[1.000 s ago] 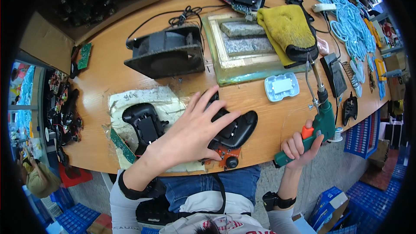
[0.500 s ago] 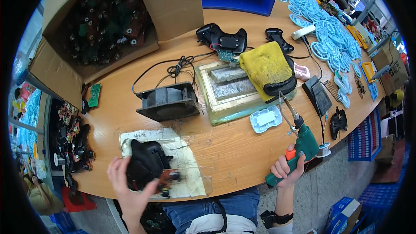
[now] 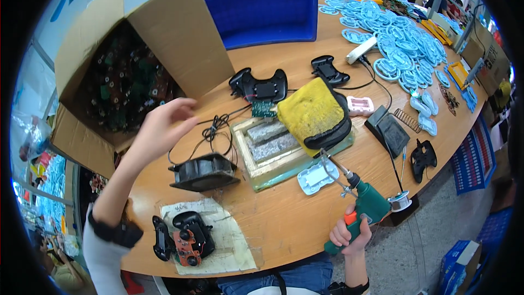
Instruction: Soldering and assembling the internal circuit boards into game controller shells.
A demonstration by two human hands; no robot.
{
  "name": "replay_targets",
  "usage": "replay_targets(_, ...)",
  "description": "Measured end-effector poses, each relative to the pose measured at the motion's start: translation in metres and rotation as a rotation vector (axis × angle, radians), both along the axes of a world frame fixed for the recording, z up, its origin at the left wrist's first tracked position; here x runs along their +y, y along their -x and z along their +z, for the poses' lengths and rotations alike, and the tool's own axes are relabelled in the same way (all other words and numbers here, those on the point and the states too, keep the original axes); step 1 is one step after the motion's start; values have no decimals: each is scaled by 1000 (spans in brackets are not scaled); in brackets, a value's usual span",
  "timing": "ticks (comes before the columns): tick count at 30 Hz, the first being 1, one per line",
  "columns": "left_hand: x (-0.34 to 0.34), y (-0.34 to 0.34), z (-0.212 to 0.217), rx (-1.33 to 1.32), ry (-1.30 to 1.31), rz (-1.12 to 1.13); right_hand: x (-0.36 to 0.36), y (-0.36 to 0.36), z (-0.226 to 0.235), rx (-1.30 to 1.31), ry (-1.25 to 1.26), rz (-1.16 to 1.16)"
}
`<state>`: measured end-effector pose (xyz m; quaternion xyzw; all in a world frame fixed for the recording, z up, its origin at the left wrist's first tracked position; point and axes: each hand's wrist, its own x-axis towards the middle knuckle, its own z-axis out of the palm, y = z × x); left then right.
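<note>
My left hand [image 3: 164, 128] is raised over the table beside the cardboard box [image 3: 180, 38], fingers stretched and nothing visible in them. A green soldering gun [image 3: 371, 203] with an orange trigger is gripped in my right hand [image 3: 350, 235]. Its tip points up-left, by the black edge of a folded yellow towel [image 3: 308, 112]. On a worn white sheet [image 3: 232, 248] near the front edge lies an opened black game controller [image 3: 197, 228], an orange-red circuit board [image 3: 186, 247] beside its shell. Another black controller [image 3: 262, 86] with a green circuit board [image 3: 263, 109] lies beyond.
Circuit boards fill the cardboard box. A black fan [image 3: 203, 172] stands mid-table, left of a framed tray [image 3: 256, 175] with metal blocks. A pale blue shell [image 3: 317, 177], solder spool [image 3: 400, 202], black stand [image 3: 387, 131] and blue rings [image 3: 404, 49] lie rightward. Behind stands a blue bin [image 3: 262, 8].
My left hand has let go of the controller and risen toward the cardboard box. The controller now lies opened on the sheet. The head view has shifted; my right hand still holds the soldering gun.
</note>
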<state>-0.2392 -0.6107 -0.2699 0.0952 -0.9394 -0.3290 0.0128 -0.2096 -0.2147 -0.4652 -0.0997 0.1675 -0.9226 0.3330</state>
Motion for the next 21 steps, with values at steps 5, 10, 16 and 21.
replay_targets(5,-18,117,-66,-334,-27,202,1,-3,4,-37,5,-29)
replay_targets(10,4,174,-95,-360,-118,249,3,-1,3,-68,0,-13)
replay_targets(16,4,194,-118,-99,-14,226,3,2,4,-52,-30,19)
replay_targets(21,-5,180,-96,345,39,309,1,0,5,-39,-19,5)
